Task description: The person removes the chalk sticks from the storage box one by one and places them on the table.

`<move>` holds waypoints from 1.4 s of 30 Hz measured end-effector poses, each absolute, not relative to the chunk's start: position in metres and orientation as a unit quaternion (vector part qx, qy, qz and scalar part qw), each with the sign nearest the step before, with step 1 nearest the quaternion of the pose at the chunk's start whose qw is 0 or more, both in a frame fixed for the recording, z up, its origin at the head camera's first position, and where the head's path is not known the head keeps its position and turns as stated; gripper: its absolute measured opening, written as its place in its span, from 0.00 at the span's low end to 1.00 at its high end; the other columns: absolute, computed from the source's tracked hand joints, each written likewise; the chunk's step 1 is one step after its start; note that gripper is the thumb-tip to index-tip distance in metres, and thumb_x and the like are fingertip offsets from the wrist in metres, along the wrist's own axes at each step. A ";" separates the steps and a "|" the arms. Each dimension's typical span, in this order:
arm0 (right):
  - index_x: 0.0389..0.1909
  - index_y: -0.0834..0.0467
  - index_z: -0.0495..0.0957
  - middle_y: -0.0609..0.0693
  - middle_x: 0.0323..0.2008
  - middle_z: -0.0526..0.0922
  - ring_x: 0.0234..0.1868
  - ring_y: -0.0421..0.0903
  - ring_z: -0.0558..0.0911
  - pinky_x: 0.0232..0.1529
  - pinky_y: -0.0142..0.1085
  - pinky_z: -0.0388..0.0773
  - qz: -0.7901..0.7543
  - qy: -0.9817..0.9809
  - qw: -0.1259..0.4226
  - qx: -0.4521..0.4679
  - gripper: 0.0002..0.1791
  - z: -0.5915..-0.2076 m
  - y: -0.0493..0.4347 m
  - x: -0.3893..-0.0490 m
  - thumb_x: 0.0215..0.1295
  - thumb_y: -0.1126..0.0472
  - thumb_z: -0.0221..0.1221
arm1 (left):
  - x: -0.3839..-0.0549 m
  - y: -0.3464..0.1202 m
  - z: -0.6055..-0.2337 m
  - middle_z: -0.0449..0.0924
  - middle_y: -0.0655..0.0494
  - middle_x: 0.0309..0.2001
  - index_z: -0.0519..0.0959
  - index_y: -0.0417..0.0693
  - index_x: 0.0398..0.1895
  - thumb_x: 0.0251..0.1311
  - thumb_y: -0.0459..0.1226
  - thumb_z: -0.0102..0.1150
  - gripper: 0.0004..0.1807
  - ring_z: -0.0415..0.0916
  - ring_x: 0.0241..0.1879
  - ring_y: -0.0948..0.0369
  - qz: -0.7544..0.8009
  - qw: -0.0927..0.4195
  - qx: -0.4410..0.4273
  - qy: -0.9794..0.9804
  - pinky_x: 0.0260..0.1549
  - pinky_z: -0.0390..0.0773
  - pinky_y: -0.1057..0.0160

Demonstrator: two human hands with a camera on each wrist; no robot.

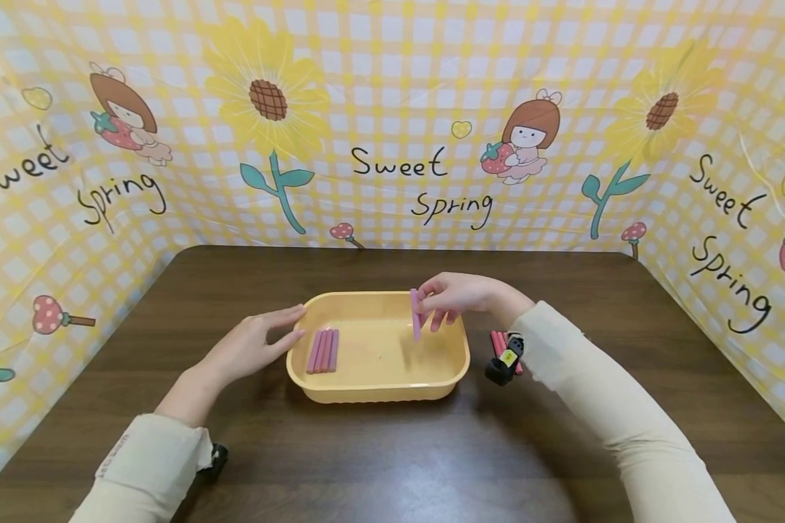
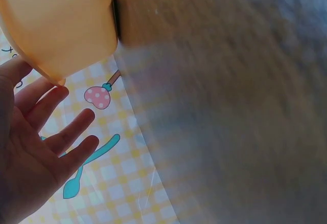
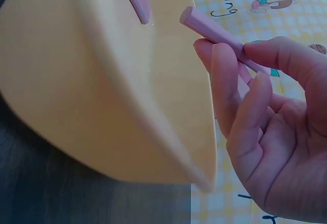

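Note:
A shallow yellow plastic basin (image 1: 379, 392) stands on the table. My right hand (image 1: 448, 296) holds a slim purple stick (image 1: 415, 316) over its right part, pinched between thumb and fingertips. The right wrist view shows the stick (image 3: 212, 27) tilted, with a flat-sided end facing out. Several similar pink and purple sticks (image 1: 323, 351) lie side by side inside the basin at its left end. My left hand (image 1: 251, 345) rests at the basin's left rim, thumb and index finger at the edge. In the left wrist view the other fingers (image 2: 76, 127) are spread and hold nothing.
Right of the basin lie several reddish-pink sticks (image 1: 498, 341), partly hidden by the black wrist camera (image 1: 505, 361). The dark wooden table (image 1: 379, 465) ends at the back and sides against a yellow checked cloth (image 1: 392, 87) with printed flowers and lettering.

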State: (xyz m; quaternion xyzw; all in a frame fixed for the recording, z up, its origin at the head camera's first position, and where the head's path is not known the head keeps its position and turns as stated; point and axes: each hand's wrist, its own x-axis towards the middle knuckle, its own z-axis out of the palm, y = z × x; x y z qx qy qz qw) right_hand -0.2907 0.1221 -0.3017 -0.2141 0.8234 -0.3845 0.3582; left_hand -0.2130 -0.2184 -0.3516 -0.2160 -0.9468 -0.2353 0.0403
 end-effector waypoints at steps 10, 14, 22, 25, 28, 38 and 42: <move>0.41 0.61 0.74 0.49 0.33 0.87 0.30 0.44 0.81 0.25 0.28 0.70 -0.409 0.807 0.357 -0.235 0.11 -0.304 0.150 -0.283 0.69 0.57 0.51 | -0.212 -0.218 -0.351 0.68 0.45 0.64 0.69 0.43 0.64 0.64 0.43 0.54 0.26 0.66 0.63 0.45 -0.235 0.038 -0.215 -0.947 0.61 0.67 0.43; 0.42 0.62 0.72 0.47 0.32 0.87 0.28 0.42 0.79 0.24 0.27 0.68 -0.429 0.796 0.360 -0.231 0.10 -0.305 0.162 -0.279 0.69 0.59 0.50 | -0.213 -0.218 -0.351 0.68 0.45 0.64 0.68 0.43 0.64 0.64 0.43 0.54 0.26 0.66 0.63 0.45 -0.235 0.039 -0.215 -0.947 0.61 0.67 0.43; 0.46 0.65 0.71 0.47 0.30 0.84 0.27 0.39 0.80 0.25 0.28 0.73 -0.455 0.800 0.335 -0.204 0.12 -0.310 0.186 -0.275 0.69 0.60 0.51 | -0.213 -0.219 -0.352 0.67 0.45 0.65 0.68 0.43 0.64 0.64 0.44 0.53 0.26 0.66 0.63 0.45 -0.234 0.037 -0.215 -0.947 0.61 0.66 0.43; 0.46 0.66 0.71 0.46 0.29 0.83 0.27 0.39 0.80 0.28 0.29 0.76 -0.453 0.805 0.326 -0.202 0.13 -0.311 0.195 -0.273 0.68 0.60 0.51 | -0.213 -0.219 -0.352 0.67 0.45 0.65 0.68 0.44 0.64 0.64 0.44 0.53 0.26 0.66 0.63 0.45 -0.234 0.037 -0.215 -0.947 0.61 0.67 0.43; 0.46 0.66 0.70 0.45 0.28 0.83 0.27 0.39 0.79 0.30 0.30 0.77 -0.456 0.806 0.320 -0.200 0.13 -0.314 0.204 -0.271 0.69 0.60 0.50 | -0.213 -0.219 -0.353 0.67 0.45 0.65 0.68 0.44 0.64 0.64 0.44 0.53 0.26 0.66 0.63 0.45 -0.234 0.038 -0.215 -0.947 0.61 0.67 0.43; 0.48 0.69 0.67 0.45 0.26 0.82 0.27 0.37 0.78 0.27 0.29 0.75 -0.468 0.812 0.300 -0.180 0.17 -0.325 0.235 -0.265 0.68 0.59 0.51 | -0.213 -0.219 -0.353 0.68 0.45 0.65 0.68 0.44 0.64 0.64 0.45 0.53 0.27 0.66 0.64 0.45 -0.234 0.037 -0.212 -0.948 0.61 0.66 0.43; 0.47 0.66 0.67 0.45 0.27 0.81 0.27 0.38 0.79 0.27 0.29 0.75 -0.479 0.807 0.299 -0.171 0.15 -0.329 0.246 -0.261 0.68 0.58 0.51 | -0.213 -0.219 -0.353 0.67 0.45 0.65 0.68 0.44 0.64 0.65 0.45 0.53 0.27 0.65 0.64 0.45 -0.238 0.035 -0.212 -0.947 0.61 0.66 0.43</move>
